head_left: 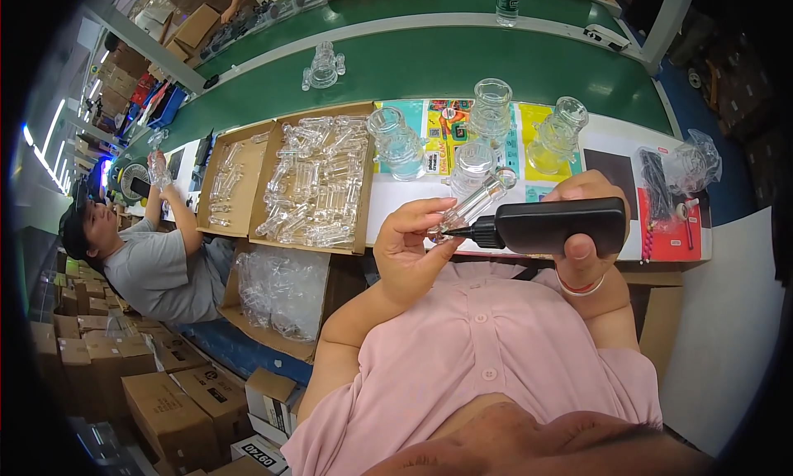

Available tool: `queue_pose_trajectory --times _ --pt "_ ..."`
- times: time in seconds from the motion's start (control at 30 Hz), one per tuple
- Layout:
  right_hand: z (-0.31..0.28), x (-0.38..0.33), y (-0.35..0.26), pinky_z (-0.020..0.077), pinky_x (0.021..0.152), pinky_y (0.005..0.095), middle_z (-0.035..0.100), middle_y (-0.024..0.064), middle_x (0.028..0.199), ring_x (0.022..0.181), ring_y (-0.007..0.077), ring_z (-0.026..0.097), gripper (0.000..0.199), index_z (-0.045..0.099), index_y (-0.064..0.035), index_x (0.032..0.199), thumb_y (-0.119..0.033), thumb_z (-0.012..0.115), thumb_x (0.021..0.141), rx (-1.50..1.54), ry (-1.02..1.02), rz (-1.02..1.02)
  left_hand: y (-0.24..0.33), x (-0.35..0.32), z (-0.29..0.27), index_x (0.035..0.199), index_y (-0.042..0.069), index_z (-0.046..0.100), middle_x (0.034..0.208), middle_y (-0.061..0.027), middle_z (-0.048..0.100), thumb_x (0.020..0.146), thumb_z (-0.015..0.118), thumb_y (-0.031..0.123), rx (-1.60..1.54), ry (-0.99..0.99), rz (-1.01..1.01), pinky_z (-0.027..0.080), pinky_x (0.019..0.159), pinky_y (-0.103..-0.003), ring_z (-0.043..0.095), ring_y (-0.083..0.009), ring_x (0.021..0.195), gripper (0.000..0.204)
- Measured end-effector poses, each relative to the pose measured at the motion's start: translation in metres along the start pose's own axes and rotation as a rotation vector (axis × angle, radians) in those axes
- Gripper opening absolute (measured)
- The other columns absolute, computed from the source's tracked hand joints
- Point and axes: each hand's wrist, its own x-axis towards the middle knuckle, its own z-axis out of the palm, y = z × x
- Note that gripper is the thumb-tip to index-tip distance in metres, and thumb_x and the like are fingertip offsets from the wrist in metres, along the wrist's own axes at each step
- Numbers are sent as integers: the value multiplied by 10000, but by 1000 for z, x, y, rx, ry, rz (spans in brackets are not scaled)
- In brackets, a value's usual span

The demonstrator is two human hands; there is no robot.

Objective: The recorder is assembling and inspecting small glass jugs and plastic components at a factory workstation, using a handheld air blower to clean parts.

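My left hand [406, 243] pinches a clear glass tube [472, 203] by its lower end, tilted up to the right. My right hand [583, 228] grips a black squeeze bottle [562, 225] lying sideways, its black nozzle touching the lower end of the tube beside my left fingers. Both hands are held above the near edge of the white worktable [615, 133].
A cardboard tray [318, 178] full of several clear glass tubes lies at left, with a narrower tray [231, 183] beside it. Several clear glass jars [491, 106] stand behind my hands. A green conveyor belt [462, 63] runs beyond. A co-worker [153, 261] sits at left.
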Motion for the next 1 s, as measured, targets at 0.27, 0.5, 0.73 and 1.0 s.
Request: queue_pose_trajectory --times 0.27,0.5,0.73,1.0 --pt "-1 -3 -2 466 676 282 560 144 841 758 201 577 381 510 27 973 -256 654 763 -25 -7 -18 0 -2 0 1021 43 490 1127 -199 495 671 635 -155 39 -10 63 476 836 -308 518 -238 1046 428" --pt "-2 -2 -5 455 677 272 566 143 841 757 190 561 369 527 38 964 -248 651 765 -6 5 33 1 -3 0 1020 39 495 1120 -199 502 665 633 -159 67 -24 82 470 844 -311 517 -245 1049 430" --pt "-4 0 -8 446 702 281 576 133 846 773 194 553 358 539 30 954 -248 657 762 -23 -11 55 -2 -4 -3 1021 33 497 1113 -202 510 658 629 -167 77 -23 72 473 833 -302 525 -240 1037 435" --pt "-9 2 -12 448 696 290 595 126 843 755 213 563 342 535 17 962 -224 663 757 -121 -100 -18 1 -1 -4 1024 23 517 1091 -198 529 646 632 -172 202 -32 139 489 789 -287 552 -234 993 441"
